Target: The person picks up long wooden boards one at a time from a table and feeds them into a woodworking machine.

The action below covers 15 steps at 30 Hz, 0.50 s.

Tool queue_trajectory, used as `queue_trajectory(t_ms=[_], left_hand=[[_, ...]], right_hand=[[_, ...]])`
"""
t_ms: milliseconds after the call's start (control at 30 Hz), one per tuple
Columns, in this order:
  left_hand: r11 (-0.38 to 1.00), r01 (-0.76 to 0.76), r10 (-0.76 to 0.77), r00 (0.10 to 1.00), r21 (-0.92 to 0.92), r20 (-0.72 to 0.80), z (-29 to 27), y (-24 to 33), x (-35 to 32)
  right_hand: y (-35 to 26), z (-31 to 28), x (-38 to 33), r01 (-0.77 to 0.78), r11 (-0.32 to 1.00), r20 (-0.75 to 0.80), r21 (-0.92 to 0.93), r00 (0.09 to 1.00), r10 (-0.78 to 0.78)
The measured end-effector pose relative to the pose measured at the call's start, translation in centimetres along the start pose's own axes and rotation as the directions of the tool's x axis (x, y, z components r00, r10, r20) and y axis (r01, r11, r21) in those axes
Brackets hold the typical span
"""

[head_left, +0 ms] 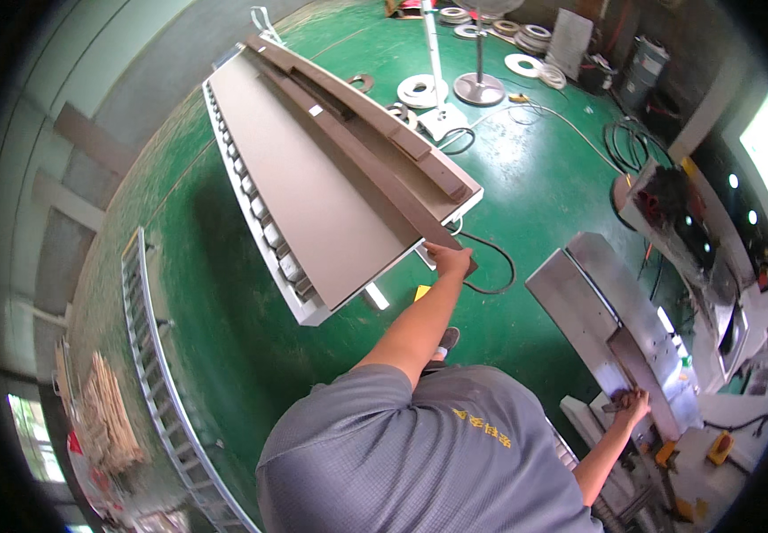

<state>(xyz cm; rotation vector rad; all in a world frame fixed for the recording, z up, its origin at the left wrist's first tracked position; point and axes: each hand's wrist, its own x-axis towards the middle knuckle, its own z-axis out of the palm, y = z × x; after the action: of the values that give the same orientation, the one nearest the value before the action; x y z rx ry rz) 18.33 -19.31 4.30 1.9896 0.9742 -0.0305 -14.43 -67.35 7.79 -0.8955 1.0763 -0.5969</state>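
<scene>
- Head view: the left hand (pixel 449 259) reaches far forward, its grip closed on the near end of a long brown strip (pixel 362 160) that lies lengthwise on the roller desk (pixel 264 233), beside a wide brown panel (pixel 300 191).
- The right hand (pixel 634 404), low on the right, grips a small dark piece on the steel machine bed (pixel 610 324).
- Judged step: drawing a strip off the stack toward the machine.
- The next move calls for a level pull, keeping the long strip clear of the panel edge.
</scene>
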Motion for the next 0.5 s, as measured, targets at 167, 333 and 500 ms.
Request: queue_trajectory(t_ms=[167, 333, 500], left_hand=[[0.931, 0.169, -0.142, 0.984, -0.324, 0.107, -4.8, -11.5, 0.8], [0.83, 0.403, -0.38, 0.915, -0.385, 0.138, -12.6, -20.0, -4.4], [0.683, 0.421, -0.286, 0.906, -0.597, 0.312, -12.4, -22.8, -7.8]], right_hand=[[0.9, 1.1, -1.0, 0.062, 0.998, 0.005, -0.002, 0.998, -0.062], [2.1, 12.0, -10.9, 0.042, 0.989, 0.182, -0.14, 0.983, -0.016], [5.5, 20.2, -15.5, 0.132, 0.882, 0.567, -0.453, 0.806, 0.171]])
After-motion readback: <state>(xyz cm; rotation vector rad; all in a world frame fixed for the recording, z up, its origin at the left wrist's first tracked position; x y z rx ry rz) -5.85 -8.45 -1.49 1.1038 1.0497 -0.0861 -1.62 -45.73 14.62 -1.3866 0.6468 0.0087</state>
